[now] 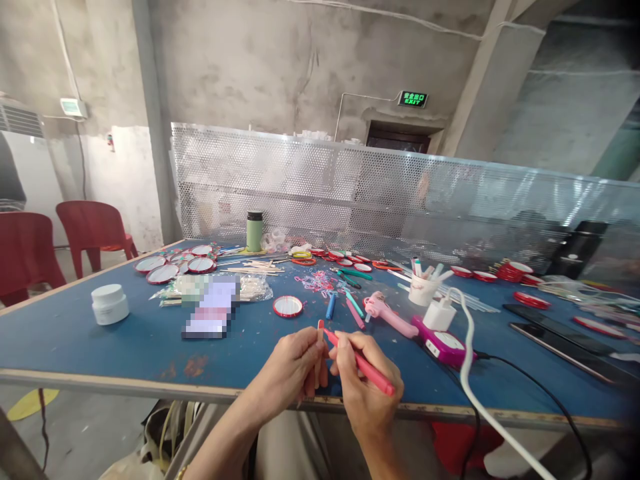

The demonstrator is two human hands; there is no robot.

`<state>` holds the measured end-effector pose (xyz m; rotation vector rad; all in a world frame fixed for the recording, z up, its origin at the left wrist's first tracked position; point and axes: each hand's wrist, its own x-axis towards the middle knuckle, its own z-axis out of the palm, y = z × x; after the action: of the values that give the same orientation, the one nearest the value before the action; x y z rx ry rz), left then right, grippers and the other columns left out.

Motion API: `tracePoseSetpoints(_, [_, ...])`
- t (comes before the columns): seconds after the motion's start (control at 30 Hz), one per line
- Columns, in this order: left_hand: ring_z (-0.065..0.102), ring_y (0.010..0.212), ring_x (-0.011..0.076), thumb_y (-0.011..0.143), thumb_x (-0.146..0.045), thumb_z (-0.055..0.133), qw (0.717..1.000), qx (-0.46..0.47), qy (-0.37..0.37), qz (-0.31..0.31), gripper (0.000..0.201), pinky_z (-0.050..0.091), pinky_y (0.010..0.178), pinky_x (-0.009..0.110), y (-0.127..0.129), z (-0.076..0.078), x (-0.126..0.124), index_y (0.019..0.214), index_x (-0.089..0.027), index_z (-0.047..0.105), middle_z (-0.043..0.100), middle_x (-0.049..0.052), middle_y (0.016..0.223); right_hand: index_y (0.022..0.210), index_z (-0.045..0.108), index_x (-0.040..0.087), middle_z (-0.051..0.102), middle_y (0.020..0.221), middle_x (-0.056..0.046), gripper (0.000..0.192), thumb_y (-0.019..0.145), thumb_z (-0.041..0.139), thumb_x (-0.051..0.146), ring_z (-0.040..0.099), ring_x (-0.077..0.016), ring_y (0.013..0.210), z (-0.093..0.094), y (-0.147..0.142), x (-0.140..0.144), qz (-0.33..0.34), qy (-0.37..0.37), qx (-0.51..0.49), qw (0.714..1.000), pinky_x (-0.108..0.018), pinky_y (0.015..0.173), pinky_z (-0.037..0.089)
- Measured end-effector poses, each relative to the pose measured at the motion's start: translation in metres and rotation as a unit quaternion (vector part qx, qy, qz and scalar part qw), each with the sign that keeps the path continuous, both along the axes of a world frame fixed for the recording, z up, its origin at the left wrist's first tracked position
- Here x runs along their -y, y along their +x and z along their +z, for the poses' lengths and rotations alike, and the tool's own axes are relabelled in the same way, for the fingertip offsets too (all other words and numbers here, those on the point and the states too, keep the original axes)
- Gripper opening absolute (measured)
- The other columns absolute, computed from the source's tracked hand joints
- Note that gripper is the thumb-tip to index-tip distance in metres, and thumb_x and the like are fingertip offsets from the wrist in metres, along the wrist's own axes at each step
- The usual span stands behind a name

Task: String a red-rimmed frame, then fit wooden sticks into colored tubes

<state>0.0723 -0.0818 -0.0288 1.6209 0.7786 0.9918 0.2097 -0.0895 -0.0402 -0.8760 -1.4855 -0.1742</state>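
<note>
Gripping red marker (361, 365), right hand (365, 387); left hand (293, 370) pinching wooden stick (319, 347); cluttered blue table (75, 333), bare concrete wall (260, 60).

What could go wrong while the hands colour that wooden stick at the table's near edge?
1. The red marker in the right hand works a thin wooden stick pinched by the left hand; a slip may ink the fingers.
2. The work hangs over the table edge; a dropped stick likely falls off.
</note>
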Motion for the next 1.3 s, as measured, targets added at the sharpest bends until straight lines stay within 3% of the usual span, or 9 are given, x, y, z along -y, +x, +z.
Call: tracePoseSetpoints(1.3, [0.043, 0.042, 0.0076, 0.094, -0.058, 0.042, 1.0, 0.0, 0.008, 0.009, 0.046, 0.031, 0.039, 0.017, 0.0008, 0.0004, -0.0002, 0.071, -0.018, 0.049, 0.049, -0.003, 0.054, 0.073, 0.061, 0.019, 0.063, 0.057, 0.002, 0.022, 0.094, 0.054, 0.023, 0.059, -0.0105, 0.045, 0.0, -0.0011, 0.0002, -0.006, -0.01, -0.005, 1.0, -0.02, 0.05, 0.047])
